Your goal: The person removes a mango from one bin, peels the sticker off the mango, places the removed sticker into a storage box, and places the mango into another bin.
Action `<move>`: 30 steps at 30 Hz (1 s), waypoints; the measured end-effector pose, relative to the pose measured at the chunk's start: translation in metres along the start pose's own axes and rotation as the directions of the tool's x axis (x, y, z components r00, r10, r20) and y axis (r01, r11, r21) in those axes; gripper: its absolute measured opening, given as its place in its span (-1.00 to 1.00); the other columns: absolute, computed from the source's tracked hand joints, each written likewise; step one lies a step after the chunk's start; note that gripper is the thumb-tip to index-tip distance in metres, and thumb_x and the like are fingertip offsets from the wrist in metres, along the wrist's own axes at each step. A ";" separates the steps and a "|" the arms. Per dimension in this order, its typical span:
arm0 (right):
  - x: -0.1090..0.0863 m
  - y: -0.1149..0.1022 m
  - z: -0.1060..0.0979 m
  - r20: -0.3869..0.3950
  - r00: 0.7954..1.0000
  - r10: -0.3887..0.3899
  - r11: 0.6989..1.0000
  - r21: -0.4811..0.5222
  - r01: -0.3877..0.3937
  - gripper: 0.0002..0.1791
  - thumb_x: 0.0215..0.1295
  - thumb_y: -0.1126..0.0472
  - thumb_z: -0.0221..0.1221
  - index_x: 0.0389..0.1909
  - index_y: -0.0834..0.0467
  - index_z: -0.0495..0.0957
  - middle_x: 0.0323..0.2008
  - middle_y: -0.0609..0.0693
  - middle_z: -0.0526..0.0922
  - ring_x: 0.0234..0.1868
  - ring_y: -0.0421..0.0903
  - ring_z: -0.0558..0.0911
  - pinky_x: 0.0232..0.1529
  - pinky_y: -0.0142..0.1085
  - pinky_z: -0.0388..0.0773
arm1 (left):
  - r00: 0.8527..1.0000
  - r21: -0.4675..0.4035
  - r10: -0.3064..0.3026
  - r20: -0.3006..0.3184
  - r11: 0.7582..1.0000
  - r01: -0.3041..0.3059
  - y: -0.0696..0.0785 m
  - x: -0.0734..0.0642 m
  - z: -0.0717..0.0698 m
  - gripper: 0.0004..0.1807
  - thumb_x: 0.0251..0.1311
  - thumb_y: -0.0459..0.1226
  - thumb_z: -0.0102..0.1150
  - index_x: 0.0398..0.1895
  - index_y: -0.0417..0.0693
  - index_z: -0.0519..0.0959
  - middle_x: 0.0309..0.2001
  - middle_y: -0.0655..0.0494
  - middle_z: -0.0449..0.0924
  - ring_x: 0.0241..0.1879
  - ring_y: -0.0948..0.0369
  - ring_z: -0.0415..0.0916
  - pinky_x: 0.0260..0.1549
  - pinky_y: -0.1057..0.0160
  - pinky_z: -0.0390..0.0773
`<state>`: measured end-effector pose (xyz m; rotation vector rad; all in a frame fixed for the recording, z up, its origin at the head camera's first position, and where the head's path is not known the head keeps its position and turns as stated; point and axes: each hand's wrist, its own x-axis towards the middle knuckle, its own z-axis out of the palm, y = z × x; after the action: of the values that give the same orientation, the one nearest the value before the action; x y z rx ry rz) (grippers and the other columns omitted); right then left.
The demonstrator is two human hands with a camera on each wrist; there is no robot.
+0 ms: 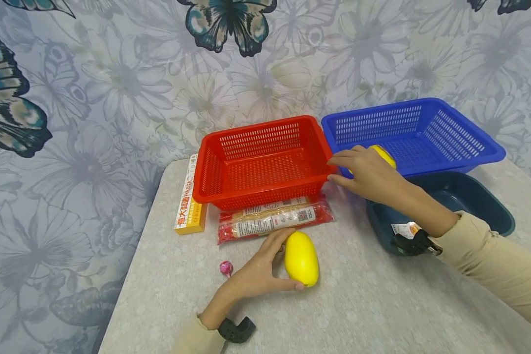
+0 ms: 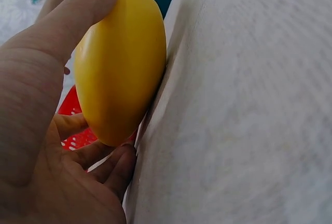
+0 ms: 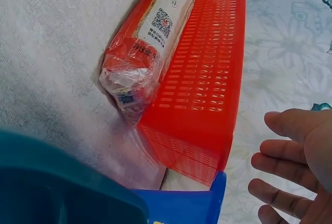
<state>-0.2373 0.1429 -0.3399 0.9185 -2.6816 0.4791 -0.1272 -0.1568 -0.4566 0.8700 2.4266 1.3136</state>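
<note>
A smooth yellow mango (image 1: 302, 259) lies on the table at the front middle. My left hand (image 1: 257, 271) holds it lengthwise, the thumb on its stem end and the fingertips at the opposite end, as the left wrist view shows. My right hand (image 1: 371, 173) hovers over the near left corner of the blue basket (image 1: 473, 161), fingers spread and holding nothing. Partly hidden behind that hand, another yellow item (image 1: 384, 156) sits in the blue basket. The red basket (image 1: 265, 191) is just left of the right fingertips; the right wrist view shows a gap between them.
A red-ended plastic packet (image 1: 274, 222) lies along the red basket's front. A yellow and white pasta box (image 1: 190, 209) is at its left. A pink lollipop (image 1: 225, 268) lies near my left hand. Under my right forearm stands a dark teal basin (image 1: 506, 219) with a labelled item (image 1: 404, 229) inside.
</note>
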 end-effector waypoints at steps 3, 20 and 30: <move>0.001 0.002 0.003 0.013 1.000 0.024 1.000 -0.017 -0.023 -0.58 0.27 0.09 0.36 0.07 0.24 0.66 0.06 0.17 0.67 0.04 0.19 0.53 0.01 0.06 0.49 | 1.000 0.001 0.004 0.001 1.000 -0.004 -0.001 0.001 0.000 0.20 -0.07 0.09 0.56 0.59 0.22 0.00 0.53 0.30 -0.09 0.45 0.20 0.07 0.35 0.15 0.26; 0.003 0.003 0.019 0.010 0.998 0.063 0.995 -0.071 -0.062 -0.60 0.25 0.06 0.38 0.01 0.22 0.70 0.03 0.13 0.67 0.03 0.16 0.49 -0.08 0.06 0.42 | 0.998 0.048 -0.018 -0.068 0.999 0.021 0.013 -0.003 -0.010 0.21 -0.14 0.15 0.58 0.57 0.43 0.02 0.51 0.39 -0.02 0.29 0.19 0.28 0.24 -0.14 0.37; 0.004 0.005 0.022 -0.037 0.997 0.065 0.997 -0.040 -0.067 -0.65 0.22 0.11 0.40 -0.07 0.24 0.71 -0.05 0.13 0.69 -0.08 0.13 0.52 -0.14 0.00 0.43 | 0.979 0.021 0.069 -0.194 0.998 -0.066 0.046 0.006 -0.047 0.17 -0.13 -0.01 0.62 0.55 0.49 0.08 0.50 0.42 0.04 0.38 0.21 0.17 0.20 -0.24 0.38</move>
<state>-0.2467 0.1359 -0.3602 0.8043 -2.6861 0.4482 -0.1363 -0.1658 -0.3914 0.8716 2.5778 1.4707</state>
